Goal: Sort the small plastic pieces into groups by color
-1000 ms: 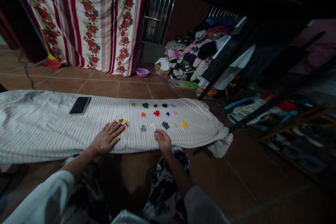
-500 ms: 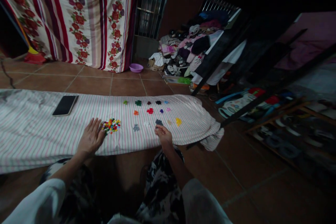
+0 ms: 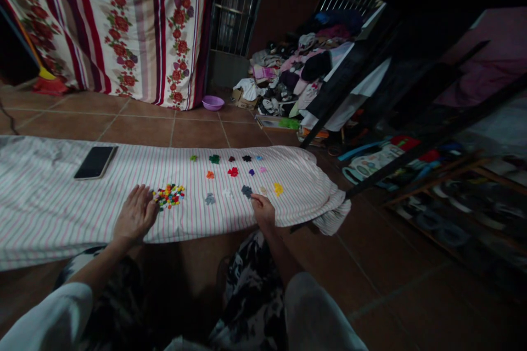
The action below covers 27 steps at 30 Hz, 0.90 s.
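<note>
My left hand lies flat on the striped cloth, fingers stretched out, at the left edge of a mixed pile of small coloured pieces. My right hand has its fingers pinched together just right of a dark grey cluster; whatever is between the fingertips is too small to make out. Around it lie single-colour clusters: light grey, white, beige and yellow. Farther back are a red cluster, an orange cluster and a dark green cluster.
A dark phone lies on the cloth at the left. Beyond on the tiled floor are a purple basin and a heap of clothes. A dark slanting post and a shoe rack stand at the right.
My right hand has shifted slightly right, off the dark grey cluster's near edge. My left hand stays flat by the mixed pile; the view has moved a little.
</note>
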Tool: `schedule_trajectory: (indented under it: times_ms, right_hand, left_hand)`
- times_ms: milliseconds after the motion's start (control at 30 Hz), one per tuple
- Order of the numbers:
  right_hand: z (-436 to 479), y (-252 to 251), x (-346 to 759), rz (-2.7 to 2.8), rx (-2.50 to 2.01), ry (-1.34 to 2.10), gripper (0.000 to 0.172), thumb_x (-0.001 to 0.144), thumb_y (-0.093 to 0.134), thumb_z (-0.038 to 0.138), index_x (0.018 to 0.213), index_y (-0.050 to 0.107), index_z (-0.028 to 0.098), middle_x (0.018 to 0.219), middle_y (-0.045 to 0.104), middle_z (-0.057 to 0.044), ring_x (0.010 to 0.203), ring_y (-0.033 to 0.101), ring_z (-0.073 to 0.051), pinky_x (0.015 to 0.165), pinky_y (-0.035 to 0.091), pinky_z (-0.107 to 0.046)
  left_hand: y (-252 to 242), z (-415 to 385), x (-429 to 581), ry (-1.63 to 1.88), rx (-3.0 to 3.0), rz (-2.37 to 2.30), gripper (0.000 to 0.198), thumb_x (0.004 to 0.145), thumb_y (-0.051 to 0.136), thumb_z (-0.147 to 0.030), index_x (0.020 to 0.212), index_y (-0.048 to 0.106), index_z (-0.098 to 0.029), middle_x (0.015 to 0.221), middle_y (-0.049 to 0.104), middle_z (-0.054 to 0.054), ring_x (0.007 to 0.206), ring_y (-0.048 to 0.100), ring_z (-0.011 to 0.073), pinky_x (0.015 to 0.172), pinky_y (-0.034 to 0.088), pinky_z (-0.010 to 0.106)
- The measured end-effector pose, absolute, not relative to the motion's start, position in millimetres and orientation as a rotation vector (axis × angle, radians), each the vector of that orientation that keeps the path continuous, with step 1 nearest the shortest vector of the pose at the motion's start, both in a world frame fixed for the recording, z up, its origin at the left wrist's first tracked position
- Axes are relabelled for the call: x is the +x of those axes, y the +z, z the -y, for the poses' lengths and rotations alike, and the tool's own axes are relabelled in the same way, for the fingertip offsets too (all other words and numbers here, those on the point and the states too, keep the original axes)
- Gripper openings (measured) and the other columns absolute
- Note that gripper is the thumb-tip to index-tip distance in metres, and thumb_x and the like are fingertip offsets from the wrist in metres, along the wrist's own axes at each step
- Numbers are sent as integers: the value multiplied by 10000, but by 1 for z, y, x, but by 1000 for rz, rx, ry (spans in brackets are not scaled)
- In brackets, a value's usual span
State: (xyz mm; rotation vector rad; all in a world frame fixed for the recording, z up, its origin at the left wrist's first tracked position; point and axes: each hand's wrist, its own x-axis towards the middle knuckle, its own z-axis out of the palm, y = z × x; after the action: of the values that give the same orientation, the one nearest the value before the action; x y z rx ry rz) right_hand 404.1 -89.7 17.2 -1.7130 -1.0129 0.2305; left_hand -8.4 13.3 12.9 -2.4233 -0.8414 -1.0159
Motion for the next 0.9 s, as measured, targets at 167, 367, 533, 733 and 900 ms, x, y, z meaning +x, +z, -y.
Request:
schedule_trajectory:
  times_ms: [167,367,533,733,900]
  right_hand:
    - [82,12,419,1089,-1831,70,268,741,517,281,829,758,203,834,735,-71,804,647,-233,838,533,-386]
    - [72,4,419,1108,-1939,33,251,759,513,228,873,733,189,850,724,-78,829,648,-228,836,517,-354]
    - [73,2,417,1094,-1971,31,245,741,557,243,922,709,180,843,721,-68,774,653,-214,798,534,-338]
    - [82,5,418,1074,-1935,161,331,762,493,238,1004,706,162,911,748,-83,819,694,-213,833,567,-350]
    - [90,5,418,1064,-1849,192,344,766,486,249,1013,715,177,932,760,-92,853,709,-216,836,583,-365]
  left_hand:
    - [9,-15,-10,-1003,-2430,855,286,873,480,-102,1143,515,-188,1344,570,174,1457,374,363,1087,464,664]
    - [8,-16,-11,-988,-2431,869,246,887,491,-125,1122,527,-190,1338,571,171,1456,367,362,1081,473,647]
    - [8,-16,-10,-1018,-2435,889,227,892,487,-125,1107,539,-175,1325,577,176,1451,371,363,1081,474,639]
    - [8,-17,-10,-1011,-2433,860,216,878,501,-122,1082,545,-176,1279,598,164,1409,426,357,1070,482,643]
    - [11,-14,-8,-980,-2411,899,248,888,469,-135,1124,530,-180,1251,600,156,1378,462,353,1041,504,640]
